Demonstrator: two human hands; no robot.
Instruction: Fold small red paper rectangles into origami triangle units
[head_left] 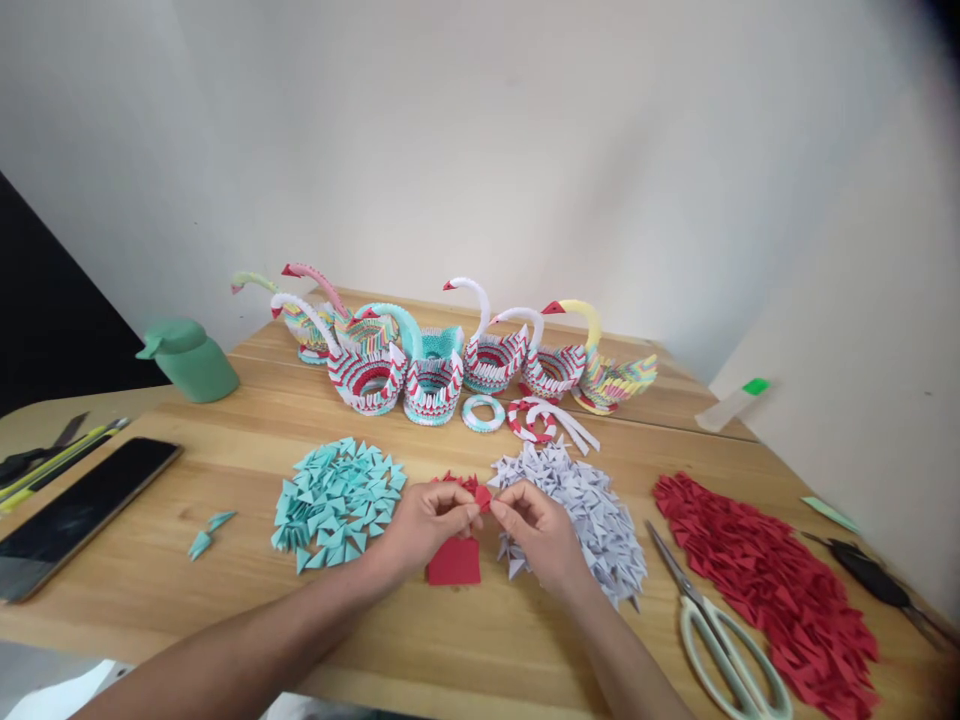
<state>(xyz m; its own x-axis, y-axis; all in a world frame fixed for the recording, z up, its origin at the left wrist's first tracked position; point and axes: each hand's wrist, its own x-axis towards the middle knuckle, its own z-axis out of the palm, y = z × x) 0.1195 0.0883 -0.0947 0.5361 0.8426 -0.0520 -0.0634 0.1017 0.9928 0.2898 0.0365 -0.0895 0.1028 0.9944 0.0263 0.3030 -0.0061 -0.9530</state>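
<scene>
Between the fingertips of both hands is a small red piece of folded paper. My left hand pinches its left side, and my right hand pinches its right side. Just below them a stack of red paper lies on the wooden table. Behind the fingers, partly hidden, sits a small heap of red folded pieces. A pile of turquoise folded triangles lies left of my left hand. The pale lilac pile of triangles spreads beside and behind my right hand.
Several paper swans stand along the back, with paper rings before them. Scissors and a long red pile of triangles lie at right. On the left are a phone and a green lidded jug.
</scene>
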